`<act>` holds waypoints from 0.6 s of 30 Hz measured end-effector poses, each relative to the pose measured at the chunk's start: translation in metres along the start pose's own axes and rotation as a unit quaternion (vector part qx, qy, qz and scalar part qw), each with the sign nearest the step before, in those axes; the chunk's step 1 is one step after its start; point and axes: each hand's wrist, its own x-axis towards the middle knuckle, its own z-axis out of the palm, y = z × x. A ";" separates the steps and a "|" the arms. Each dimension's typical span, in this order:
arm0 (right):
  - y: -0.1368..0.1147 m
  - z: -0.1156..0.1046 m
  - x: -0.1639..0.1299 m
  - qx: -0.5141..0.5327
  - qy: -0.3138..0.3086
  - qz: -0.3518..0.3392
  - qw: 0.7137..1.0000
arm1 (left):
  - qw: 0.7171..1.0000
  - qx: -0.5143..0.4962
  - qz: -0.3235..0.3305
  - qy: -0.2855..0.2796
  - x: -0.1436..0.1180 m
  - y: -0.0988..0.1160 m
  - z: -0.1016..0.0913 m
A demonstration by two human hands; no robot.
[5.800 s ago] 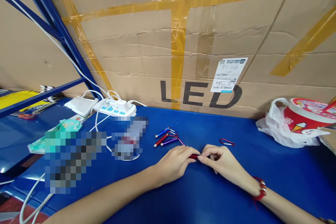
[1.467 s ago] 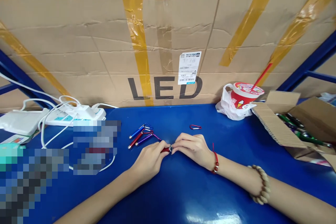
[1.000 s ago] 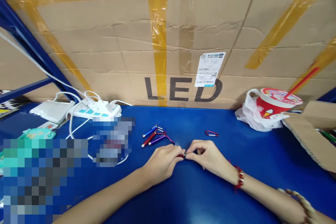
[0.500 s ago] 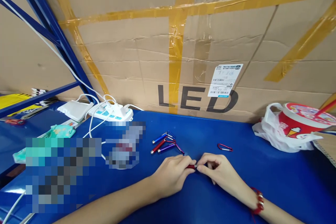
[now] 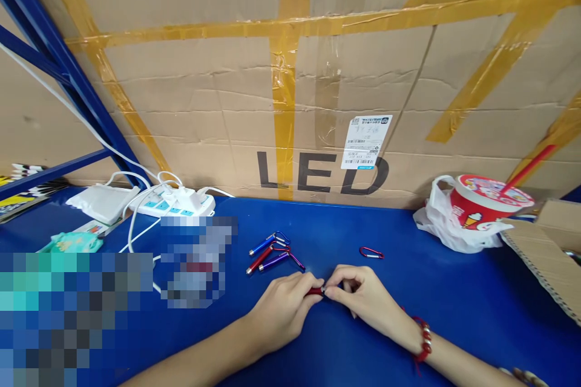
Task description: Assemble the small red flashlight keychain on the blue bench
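My left hand [image 5: 282, 307] is closed around a small red metal flashlight [image 5: 315, 291], whose end sticks out between thumb and forefinger. At that end the fingertips of my right hand [image 5: 365, 293] are pinched together, touching it. Whatever small part they grip is hidden. Just beyond my left hand lie three similar flashlights side by side: a blue one [image 5: 261, 246], a red one [image 5: 259, 260] and a purple one [image 5: 273, 262], each with a carabiner clip at its far end. A loose red carabiner [image 5: 371, 253] rests on the table behind my right hand.
The blue table [image 5: 327, 224] backs onto a large taped cardboard box [image 5: 218, 115] marked LED. A white power strip [image 5: 175, 208] with cables stands at the left, near pixelated items. To the right are a red paper cup [image 5: 482, 208] in a plastic bag and an open carton [image 5: 540, 248].
The view has swung to the right, so everything sits further left. More of the carton at the right shows. Both hands keep nearly the same hold at the red flashlight's end.
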 end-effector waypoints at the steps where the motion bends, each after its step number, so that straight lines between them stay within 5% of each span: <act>1: 0.000 0.000 0.000 0.000 0.002 0.000 1.000 | 1.000 0.000 -0.003 -0.003 0.000 0.000 0.000; 18: -0.002 -0.001 0.000 -0.004 0.037 0.016 0.999 | 0.999 -0.049 -0.022 0.003 0.002 0.002 0.000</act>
